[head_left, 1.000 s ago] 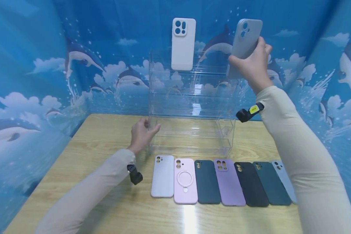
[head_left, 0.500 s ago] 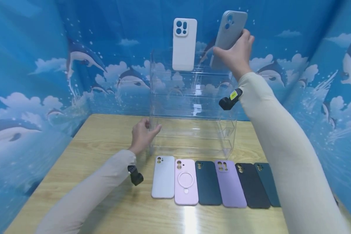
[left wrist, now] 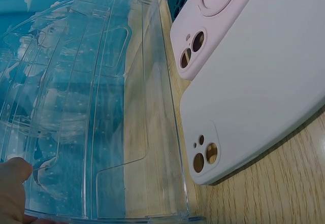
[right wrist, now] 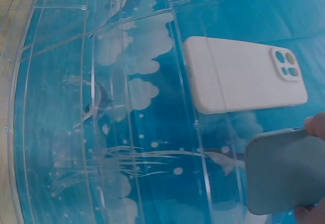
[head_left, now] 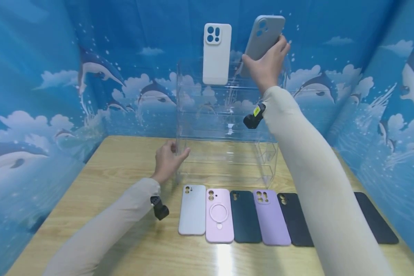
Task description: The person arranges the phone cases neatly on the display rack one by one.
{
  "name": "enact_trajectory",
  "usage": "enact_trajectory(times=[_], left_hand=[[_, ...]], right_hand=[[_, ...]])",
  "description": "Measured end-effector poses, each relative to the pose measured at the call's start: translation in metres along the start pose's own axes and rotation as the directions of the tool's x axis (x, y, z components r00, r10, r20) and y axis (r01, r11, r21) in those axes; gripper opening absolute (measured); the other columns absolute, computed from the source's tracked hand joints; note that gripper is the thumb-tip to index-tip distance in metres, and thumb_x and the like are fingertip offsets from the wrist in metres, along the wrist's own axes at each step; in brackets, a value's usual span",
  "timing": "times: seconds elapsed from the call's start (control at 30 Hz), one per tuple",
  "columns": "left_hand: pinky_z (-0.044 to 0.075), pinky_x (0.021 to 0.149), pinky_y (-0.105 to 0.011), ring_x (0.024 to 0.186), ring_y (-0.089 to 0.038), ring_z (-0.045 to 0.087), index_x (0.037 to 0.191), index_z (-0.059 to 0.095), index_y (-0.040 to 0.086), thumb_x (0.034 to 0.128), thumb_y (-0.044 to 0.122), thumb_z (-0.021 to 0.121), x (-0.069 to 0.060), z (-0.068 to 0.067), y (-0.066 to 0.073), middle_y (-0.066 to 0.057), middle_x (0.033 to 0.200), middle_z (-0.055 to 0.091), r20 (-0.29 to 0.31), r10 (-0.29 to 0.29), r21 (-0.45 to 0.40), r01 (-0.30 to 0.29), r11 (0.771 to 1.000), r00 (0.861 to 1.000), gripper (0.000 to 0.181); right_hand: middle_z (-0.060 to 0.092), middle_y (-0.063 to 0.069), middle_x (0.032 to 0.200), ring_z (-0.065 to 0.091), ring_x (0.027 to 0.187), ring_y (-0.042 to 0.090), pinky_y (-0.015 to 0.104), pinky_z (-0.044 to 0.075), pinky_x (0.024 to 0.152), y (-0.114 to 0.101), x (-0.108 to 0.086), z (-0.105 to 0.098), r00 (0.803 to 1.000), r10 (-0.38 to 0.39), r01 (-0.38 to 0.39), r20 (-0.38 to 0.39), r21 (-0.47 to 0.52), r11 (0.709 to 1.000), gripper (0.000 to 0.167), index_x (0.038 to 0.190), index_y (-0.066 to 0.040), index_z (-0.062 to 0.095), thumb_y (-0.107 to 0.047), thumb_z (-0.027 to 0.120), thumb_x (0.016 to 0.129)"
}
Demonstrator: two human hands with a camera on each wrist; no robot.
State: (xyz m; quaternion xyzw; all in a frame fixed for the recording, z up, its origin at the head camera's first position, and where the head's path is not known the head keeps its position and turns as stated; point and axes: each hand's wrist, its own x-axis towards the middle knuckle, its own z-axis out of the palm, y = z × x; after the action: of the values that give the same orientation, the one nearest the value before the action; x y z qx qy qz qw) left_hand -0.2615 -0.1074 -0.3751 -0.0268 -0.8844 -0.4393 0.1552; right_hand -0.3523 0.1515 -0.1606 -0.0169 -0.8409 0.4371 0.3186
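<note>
At the upper right of the stand, the right hand grips a grey-blue phone case by its sides, tilted, beside a white case that stands upright on the top tier. In the right wrist view the held case is close to the white case, with a gap between them. The clear tiered stand rises from the table. Around its lower left side panel the left hand has thumb and fingers placed, gripping it; the left wrist view shows the thumb at the stand.
A row of cases lies on the wooden table before the stand: light blue, pink, dark green, purple and black. Another black case lies right of the right sleeve, which covers part of the row.
The right hand has moved left with the grey-blue case, nearer the white case. Its sleeve now covers other cases in the row. The left hand has stayed at the stand's side.
</note>
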Motion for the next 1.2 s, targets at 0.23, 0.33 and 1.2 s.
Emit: enact_trajectory(times=[0.23, 0.33, 1.2], left_hand=[[0.056, 0.083, -0.044, 0.094, -0.033, 0.063, 0.100, 0.059, -0.001, 0.0840, 0.033, 0.074, -0.001, 0.000, 0.000, -0.019, 0.099, 0.065, 0.001, -0.004, -0.004, 0.004, 1.000, 1.000, 0.040], [0.056, 0.083, -0.045, 0.093, -0.033, 0.063, 0.100, 0.059, -0.001, 0.0843, 0.032, 0.074, -0.001, -0.001, 0.000, -0.019, 0.099, 0.065, 0.003, -0.001, -0.005, 0.001, 1.000, 1.000, 0.039], [0.056, 0.083, -0.044, 0.092, -0.032, 0.063, 0.100, 0.059, -0.001, 0.0845, 0.033, 0.073, 0.000, -0.001, 0.001, -0.019, 0.099, 0.066, -0.006, 0.003, 0.013, -0.003, 1.000, 1.000, 0.040]], right_hand=[[0.019, 0.005, 0.146, 0.028, 0.139, 0.013, 0.016, 0.030, 0.110, 0.008, -0.001, 0.012, 1.000, -0.011, 0.011, -0.019, -0.016, 1.000, 0.091, 0.149, -0.015, 0.009, -0.038, 0.070, 0.085], [0.018, 0.006, 0.146, 0.027, 0.139, 0.014, 0.017, 0.030, 0.111, 0.011, -0.001, 0.014, 1.000, 0.001, -0.002, -0.010, -0.018, 1.000, 0.091, 0.149, -0.014, 0.008, -0.036, 0.069, 0.086], [0.013, 0.009, 0.151, 0.019, 0.140, 0.022, 0.030, 0.029, 0.116, 0.014, 0.000, 0.029, 0.990, 0.118, -0.093, 0.079, -0.266, 0.960, 0.086, 0.153, -0.012, -0.001, -0.038, 0.055, 0.093]])
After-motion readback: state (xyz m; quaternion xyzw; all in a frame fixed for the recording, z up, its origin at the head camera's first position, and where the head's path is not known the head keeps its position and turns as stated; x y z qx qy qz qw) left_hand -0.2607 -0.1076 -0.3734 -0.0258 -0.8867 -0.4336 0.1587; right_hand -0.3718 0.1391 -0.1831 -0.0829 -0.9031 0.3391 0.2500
